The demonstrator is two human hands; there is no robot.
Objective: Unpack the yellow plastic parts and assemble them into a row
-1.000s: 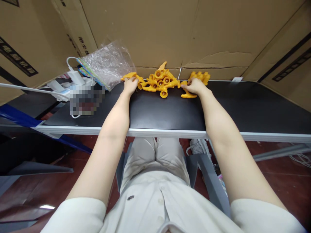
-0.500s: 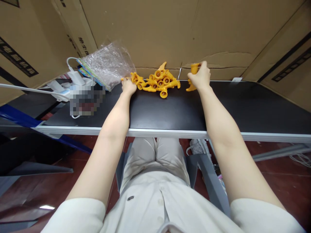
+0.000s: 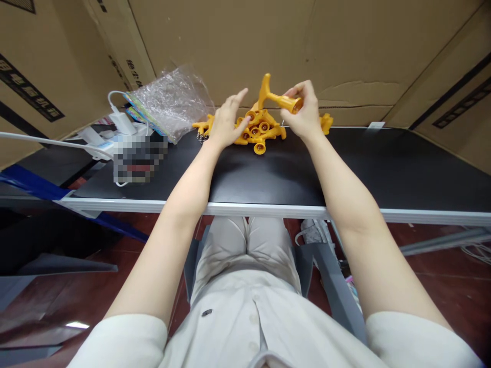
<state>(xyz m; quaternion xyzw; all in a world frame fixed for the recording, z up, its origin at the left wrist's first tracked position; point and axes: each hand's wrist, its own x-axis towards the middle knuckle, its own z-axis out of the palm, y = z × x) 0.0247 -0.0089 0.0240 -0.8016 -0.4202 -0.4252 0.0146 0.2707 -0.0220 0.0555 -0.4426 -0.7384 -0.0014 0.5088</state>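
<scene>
Since the earlier frame, the right hand (image 3: 307,110) has swung inward from the right side of the desk (image 3: 268,179), tipping its yellow piece (image 3: 278,99) from upright to sideways, and the left hand (image 3: 226,122) has lifted off the small cluster (image 3: 200,125) at the left. That puts the piece between the two hands, raised above the loose pile (image 3: 270,131), with only the right one holding it. The right fingers are closed around its flared end; the left fingers are spread and appear to hold nothing, near the pile but apart from the raised piece. Smooth and probably moulded plastic, the piece runs from a hollow, trumpet-like cup through a narrow stem to a curved crossbar. Similar cups in the pile show darker insides. Tiny shiny bits (image 3: 201,137), seemingly metal, lie beside the cluster. Crinkled clear plastic (image 3: 172,97) and creased matte cardboard (image 3: 230,51) contrast with the dark, faintly glossy desktop.
</scene>
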